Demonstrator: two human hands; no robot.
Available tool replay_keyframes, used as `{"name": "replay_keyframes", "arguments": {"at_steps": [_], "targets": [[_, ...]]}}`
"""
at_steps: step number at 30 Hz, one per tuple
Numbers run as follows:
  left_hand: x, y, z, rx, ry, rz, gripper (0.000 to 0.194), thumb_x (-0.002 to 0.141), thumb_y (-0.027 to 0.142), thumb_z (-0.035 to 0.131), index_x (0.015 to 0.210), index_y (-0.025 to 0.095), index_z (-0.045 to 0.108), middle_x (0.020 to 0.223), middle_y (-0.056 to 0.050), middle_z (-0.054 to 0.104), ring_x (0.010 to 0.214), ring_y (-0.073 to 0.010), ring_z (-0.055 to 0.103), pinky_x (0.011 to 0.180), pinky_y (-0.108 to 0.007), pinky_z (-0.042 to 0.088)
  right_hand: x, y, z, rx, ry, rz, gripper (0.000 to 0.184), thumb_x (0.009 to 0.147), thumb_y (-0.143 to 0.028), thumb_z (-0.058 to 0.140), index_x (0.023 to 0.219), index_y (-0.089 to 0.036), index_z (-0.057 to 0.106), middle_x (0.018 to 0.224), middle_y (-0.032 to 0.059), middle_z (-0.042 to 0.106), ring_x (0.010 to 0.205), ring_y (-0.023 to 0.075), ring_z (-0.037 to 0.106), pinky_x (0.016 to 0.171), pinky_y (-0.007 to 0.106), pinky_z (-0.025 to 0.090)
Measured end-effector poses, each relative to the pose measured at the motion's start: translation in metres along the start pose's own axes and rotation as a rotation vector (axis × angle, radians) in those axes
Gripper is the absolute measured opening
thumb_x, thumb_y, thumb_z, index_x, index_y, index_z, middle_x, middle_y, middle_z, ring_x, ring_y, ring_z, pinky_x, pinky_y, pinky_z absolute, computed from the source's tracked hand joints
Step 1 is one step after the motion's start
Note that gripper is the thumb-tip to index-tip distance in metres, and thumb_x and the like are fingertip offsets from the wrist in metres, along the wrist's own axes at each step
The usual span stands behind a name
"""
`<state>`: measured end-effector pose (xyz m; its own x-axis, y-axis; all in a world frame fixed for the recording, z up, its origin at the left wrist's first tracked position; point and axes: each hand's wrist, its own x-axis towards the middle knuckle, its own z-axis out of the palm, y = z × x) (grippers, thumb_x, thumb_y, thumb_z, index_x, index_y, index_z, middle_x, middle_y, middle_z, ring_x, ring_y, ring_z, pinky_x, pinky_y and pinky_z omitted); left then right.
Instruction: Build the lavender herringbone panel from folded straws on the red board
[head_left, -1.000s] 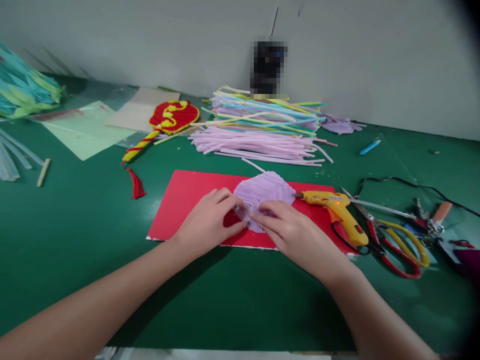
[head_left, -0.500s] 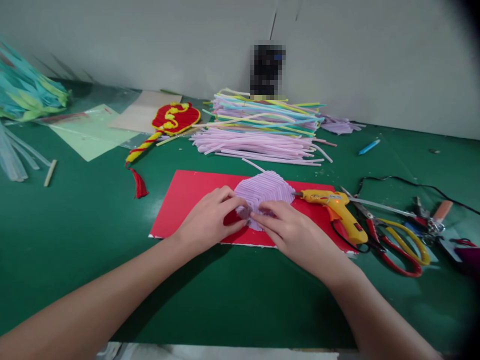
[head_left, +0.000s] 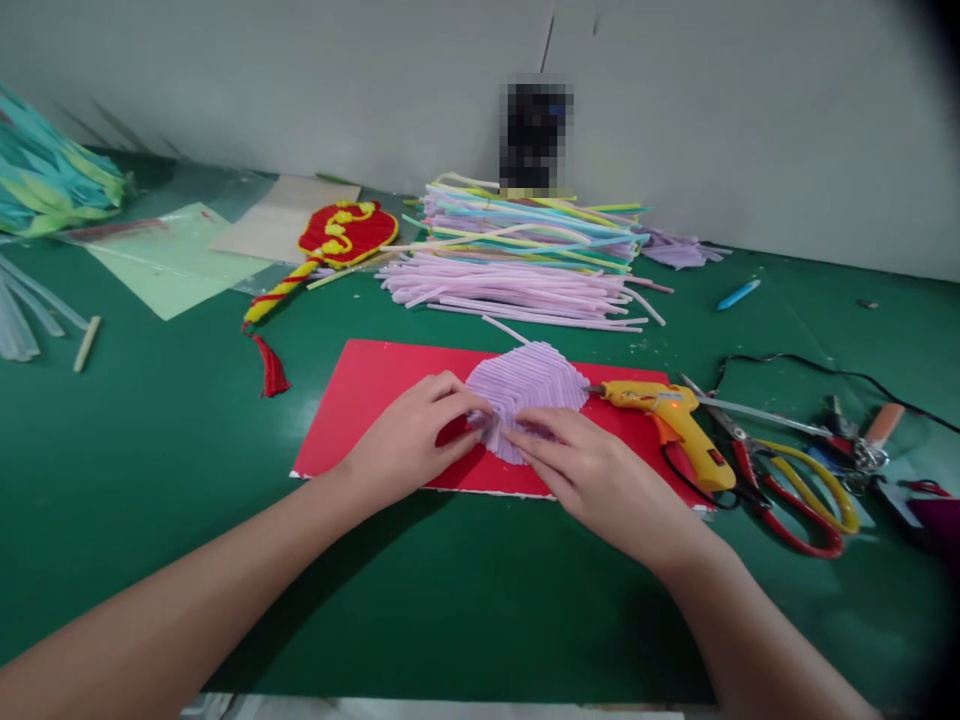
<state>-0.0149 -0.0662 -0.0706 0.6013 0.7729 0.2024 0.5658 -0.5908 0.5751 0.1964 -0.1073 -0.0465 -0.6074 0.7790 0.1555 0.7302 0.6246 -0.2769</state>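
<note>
A round lilac piece made of pipe cleaners (head_left: 531, 385) lies on a red sheet (head_left: 375, 400) on the green table. My left hand (head_left: 409, 440) pinches its near left edge with thumb and fingers. My right hand (head_left: 592, 475) meets it there, fingertips pressed on the same near edge of the lilac piece. Both hands are closed on that edge. What exactly sits between the fingertips is hidden.
A yellow glue gun (head_left: 679, 425) lies just right of the lilac piece, with red and yellow scissors (head_left: 795, 495) and other tools beyond it. A heap of coloured pipe cleaners (head_left: 525, 260) sits behind. A red and yellow fan ornament (head_left: 334, 245) lies at back left.
Both hands stay pinched at the lilac piece's near edge, with only slight finger shifts. The view wobbled a little.
</note>
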Motion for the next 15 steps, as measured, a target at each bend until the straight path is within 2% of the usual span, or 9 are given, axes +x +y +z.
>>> {"name": "replay_keyframes", "arguments": {"at_steps": [7,15], "targets": [[0.0008,-0.0022,0.0004,-0.016,0.001,0.002,0.019,0.083,0.019,0.053,0.101,0.021,0.058,0.095,-0.004,0.055,0.091,-0.0158,0.053,0.079,-0.03,0.046,-0.0029,0.0023,-0.0008,-0.028,-0.007,-0.037,0.035,0.085,-0.01,0.046,0.113,-0.023,0.061,0.118,0.0088,0.058,0.107,0.0189,0.055,0.089,0.036,0.05],[-0.0001,-0.0035,0.0009,-0.007,-0.005,-0.014,0.019,0.084,0.02,0.053,0.102,0.022,0.058,0.095,-0.003,0.054,0.092,-0.0161,0.052,0.079,-0.03,0.046,-0.0032,-0.0013,0.0034,-0.176,-0.05,-0.07,0.04,0.08,-0.007,0.051,0.117,-0.019,0.058,0.118,0.0122,0.059,0.108,0.0236,0.055,0.087,0.039,0.05]]}}
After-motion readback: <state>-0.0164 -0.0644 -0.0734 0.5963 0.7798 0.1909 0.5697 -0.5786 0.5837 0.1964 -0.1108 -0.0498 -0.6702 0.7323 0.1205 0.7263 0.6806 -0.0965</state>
